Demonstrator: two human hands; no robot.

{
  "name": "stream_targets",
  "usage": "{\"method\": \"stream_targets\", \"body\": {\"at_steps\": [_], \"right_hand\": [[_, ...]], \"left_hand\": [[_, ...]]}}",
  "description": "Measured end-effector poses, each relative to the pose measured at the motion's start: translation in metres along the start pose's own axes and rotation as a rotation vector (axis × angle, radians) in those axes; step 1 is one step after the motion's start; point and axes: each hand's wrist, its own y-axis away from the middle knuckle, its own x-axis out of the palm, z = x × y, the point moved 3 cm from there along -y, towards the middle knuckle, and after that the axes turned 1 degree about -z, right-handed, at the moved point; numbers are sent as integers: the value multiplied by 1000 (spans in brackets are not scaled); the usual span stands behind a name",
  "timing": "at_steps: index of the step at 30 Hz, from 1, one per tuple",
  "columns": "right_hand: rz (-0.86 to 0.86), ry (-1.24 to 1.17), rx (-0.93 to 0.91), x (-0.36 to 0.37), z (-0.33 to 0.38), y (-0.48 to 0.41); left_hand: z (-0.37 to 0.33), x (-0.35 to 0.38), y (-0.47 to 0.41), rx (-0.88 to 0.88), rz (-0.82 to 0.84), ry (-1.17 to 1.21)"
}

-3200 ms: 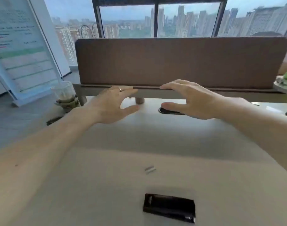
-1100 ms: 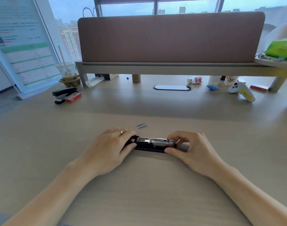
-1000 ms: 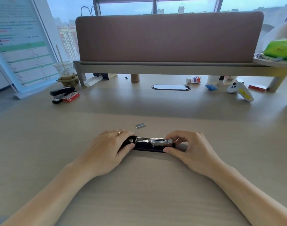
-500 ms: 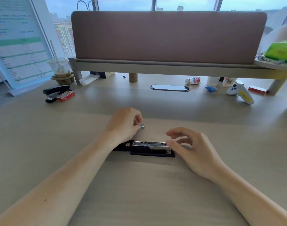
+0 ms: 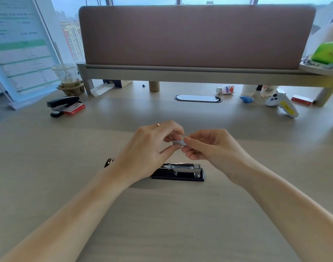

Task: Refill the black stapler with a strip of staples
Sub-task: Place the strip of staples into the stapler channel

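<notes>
The black stapler (image 5: 180, 172) lies opened flat on the desk, its shiny metal staple channel facing up; its flipped-back top is mostly hidden under my left wrist, with one end showing at the left. A short silver strip of staples (image 5: 179, 142) is held in the air just above and behind the stapler. My left hand (image 5: 152, 148) pinches the strip's left end between thumb and fingers. My right hand (image 5: 209, 146) pinches its right end with the fingertips.
A second black stapler (image 5: 62, 105) and a red staple box (image 5: 74, 109) lie at the back left beside a plastic cup (image 5: 66, 76). A white-and-yellow tool (image 5: 282, 105), a small bottle (image 5: 225, 89) and a blue wrapper (image 5: 247, 99) sit under the brown desk divider (image 5: 196, 36).
My left hand picked the staple strip off the desk behind the stapler and lifted it. My right hand left the stapler and rose to take the strip's other end.
</notes>
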Motion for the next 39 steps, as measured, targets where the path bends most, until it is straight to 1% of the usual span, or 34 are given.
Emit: {"method": "stream_targets", "body": {"at_steps": [2, 3, 5, 7, 9, 12, 15, 18, 21, 28, 33, 39], "right_hand": [[8, -28, 2, -1, -1, 2], [8, -34, -13, -1, -1, 4], [-15, -1, -83, -5, 2, 10], [-54, 58, -168, -9, 3, 16], [-73, 86, -236, -9, 1, 21], [-84, 122, -303, -9, -5, 25], [-72, 268, -343, -11, -16, 30], [-60, 424, -330, -13, -31, 36], [-78, 507, -324, -12, -37, 38], [-72, 469, -316, -14, -39, 36], [-73, 449, -328, -14, -43, 34], [-73, 450, -327, -15, -43, 33]], "left_hand": [[-2, -1, 2, -31, -6, 35], [-1, -2, 2, -100, -16, 108], [5, -4, 1, -294, -15, 317], [10, -2, 1, -427, 45, 467], [10, 3, 4, -467, 101, 531], [8, 6, 10, -446, 84, 528], [6, 5, 17, -354, 132, 371], [-1, 4, 22, -269, 198, 175], [-3, 3, 23, -262, 193, 135], [-2, 4, 23, -266, 167, 168], [-3, 5, 24, -249, 180, 127], [-4, 5, 24, -244, 174, 134]]}}
